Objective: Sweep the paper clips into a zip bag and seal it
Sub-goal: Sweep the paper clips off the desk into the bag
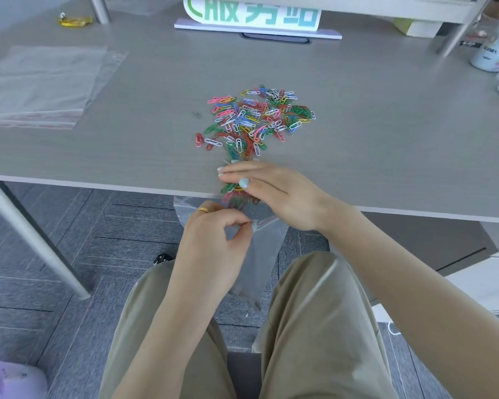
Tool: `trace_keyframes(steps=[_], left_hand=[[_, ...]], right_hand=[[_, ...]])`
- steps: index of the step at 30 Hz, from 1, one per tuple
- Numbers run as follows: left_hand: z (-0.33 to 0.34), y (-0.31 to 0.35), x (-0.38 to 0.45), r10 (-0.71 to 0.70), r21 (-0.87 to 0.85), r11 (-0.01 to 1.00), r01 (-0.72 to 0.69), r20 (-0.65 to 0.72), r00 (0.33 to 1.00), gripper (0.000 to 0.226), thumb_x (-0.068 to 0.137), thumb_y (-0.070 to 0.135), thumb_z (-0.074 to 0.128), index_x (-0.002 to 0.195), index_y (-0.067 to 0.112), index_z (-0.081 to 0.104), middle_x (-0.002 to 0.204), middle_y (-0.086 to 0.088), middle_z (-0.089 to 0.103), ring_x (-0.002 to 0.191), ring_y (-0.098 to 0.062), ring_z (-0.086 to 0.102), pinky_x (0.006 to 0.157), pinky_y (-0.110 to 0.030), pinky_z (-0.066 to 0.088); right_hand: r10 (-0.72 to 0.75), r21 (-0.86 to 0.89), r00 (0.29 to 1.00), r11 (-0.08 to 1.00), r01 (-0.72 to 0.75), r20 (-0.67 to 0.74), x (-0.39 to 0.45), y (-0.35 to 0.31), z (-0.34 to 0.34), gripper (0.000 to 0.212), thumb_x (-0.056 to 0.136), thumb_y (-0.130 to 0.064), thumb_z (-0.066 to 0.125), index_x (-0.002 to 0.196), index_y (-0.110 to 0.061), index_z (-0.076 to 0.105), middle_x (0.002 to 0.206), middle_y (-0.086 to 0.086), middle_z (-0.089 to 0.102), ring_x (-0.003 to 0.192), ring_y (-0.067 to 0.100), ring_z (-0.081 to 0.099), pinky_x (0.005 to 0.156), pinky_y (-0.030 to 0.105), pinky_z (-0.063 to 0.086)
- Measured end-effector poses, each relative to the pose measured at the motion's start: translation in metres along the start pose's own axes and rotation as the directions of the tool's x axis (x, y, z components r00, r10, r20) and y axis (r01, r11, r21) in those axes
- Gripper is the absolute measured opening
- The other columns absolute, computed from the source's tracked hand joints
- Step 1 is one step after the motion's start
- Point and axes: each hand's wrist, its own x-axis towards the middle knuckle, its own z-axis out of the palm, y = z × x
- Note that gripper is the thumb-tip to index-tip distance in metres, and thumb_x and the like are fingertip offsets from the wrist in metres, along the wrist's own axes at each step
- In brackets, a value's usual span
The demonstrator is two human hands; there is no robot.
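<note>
A pile of coloured paper clips (255, 119) lies on the grey table (386, 133), stretching toward its front edge. My right hand (271, 194) lies flat at that edge with fingers together, over a clump of clips that spills off the rim. Just below the edge hangs a clear zip bag (264, 254) with a red seal line. My left hand (213, 243) pinches the bag's mouth between thumb and fingers and holds it under the rim. One stray clip (197, 115) lies left of the pile.
A stack of spare clear bags (41, 84) lies at the table's left. A white sign with green characters (254, 15) stands at the back. A white bottle (490, 50) is at the right, a yellow wrapper (75, 21) at the far left. My knees are below.
</note>
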Motion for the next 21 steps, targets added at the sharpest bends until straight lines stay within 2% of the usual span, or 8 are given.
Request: trace_keyframes(steps=[3,5,7,9,11,16,18,21], left_hand=[[0.001,0.003,0.000,0.018,0.008,1.000,-0.018,0.001,1.000,0.009,0.077,0.011,0.063,0.074,0.012,0.071,0.072,0.006,0.054,0.083,-0.020,0.056,0.069,-0.004,0.032],[0.001,0.003,0.000,0.014,0.003,1.000,-0.014,-0.005,1.000,0.008,0.077,0.012,0.063,0.075,0.013,0.071,0.070,0.011,0.050,0.082,-0.020,0.055,0.068,-0.003,0.032],[0.002,0.002,-0.001,0.002,-0.003,1.000,-0.002,-0.001,1.000,0.008,0.078,0.014,0.063,0.076,0.015,0.071,0.071,0.015,0.048,0.083,-0.019,0.054,0.068,-0.004,0.032],[0.003,0.002,-0.002,-0.007,-0.010,1.000,0.007,0.007,1.000,0.009,0.078,0.015,0.063,0.074,0.016,0.070,0.072,0.013,0.049,0.085,-0.019,0.054,0.064,-0.012,0.031],[0.004,0.003,-0.002,-0.013,-0.010,1.000,0.013,0.006,1.000,0.009,0.078,0.015,0.063,0.073,0.017,0.070,0.073,0.012,0.049,0.085,-0.020,0.054,0.062,-0.017,0.028],[0.002,0.005,-0.002,-0.005,-0.016,1.000,0.005,-0.007,1.000,0.008,0.079,0.015,0.062,0.077,0.016,0.070,0.074,0.016,0.047,0.081,-0.015,0.051,0.070,-0.001,0.031],[0.001,0.006,-0.002,0.001,-0.016,1.000,-0.001,-0.007,1.000,0.008,0.079,0.013,0.062,0.078,0.015,0.070,0.074,0.016,0.048,0.081,-0.014,0.051,0.071,-0.001,0.031],[-0.001,0.007,-0.002,0.003,-0.014,1.000,-0.003,-0.001,1.000,0.008,0.078,0.013,0.062,0.078,0.015,0.070,0.079,0.004,0.055,0.082,-0.015,0.054,0.069,-0.002,0.032]], right_hand=[[-0.029,0.098,1.000,0.995,0.029,0.002,-0.008,0.000,0.001,0.041,0.094,-0.027,0.032,0.125,-0.015,0.055,0.139,-0.006,0.049,0.132,0.003,0.036,0.113,0.025,0.025],[-0.007,0.217,0.996,0.976,0.025,-0.087,-0.010,0.002,-0.004,0.041,0.093,-0.025,0.032,0.126,-0.012,0.053,0.140,-0.003,0.047,0.133,0.003,0.035,0.113,0.023,0.025],[0.075,0.210,0.981,0.977,-0.037,-0.179,-0.012,0.009,-0.011,0.045,0.092,-0.027,0.031,0.130,-0.013,0.049,0.143,-0.003,0.043,0.133,0.000,0.032,0.114,0.019,0.020],[0.140,0.098,0.971,0.988,-0.123,-0.193,-0.016,0.016,-0.017,0.050,0.090,-0.033,0.028,0.134,-0.017,0.044,0.146,-0.005,0.039,0.135,-0.001,0.027,0.117,0.023,0.014],[0.137,-0.077,0.981,0.986,-0.149,-0.141,-0.020,0.018,-0.018,0.054,0.089,-0.036,0.025,0.137,-0.018,0.039,0.149,-0.006,0.034,0.137,-0.001,0.021,0.118,0.026,0.007],[0.050,-0.363,0.998,0.930,-0.062,-0.042,-0.030,0.013,-0.009,0.058,0.091,-0.044,0.018,0.143,-0.021,0.026,0.154,-0.008,0.021,0.140,0.000,0.012,0.115,0.021,-0.001],[0.014,-0.451,1.000,0.892,-0.025,-0.028,-0.034,0.011,-0.006,0.064,0.087,-0.048,0.009,0.144,-0.022,0.021,0.155,-0.008,0.017,0.142,0.002,0.010,0.115,0.022,-0.003],[-0.022,-0.513,1.000,0.858,0.015,-0.006,-0.036,0.008,-0.001,0.065,0.085,-0.045,0.005,0.145,-0.021,0.016,0.155,-0.007,0.015,0.138,-0.002,0.006,0.113,0.023,-0.007]])
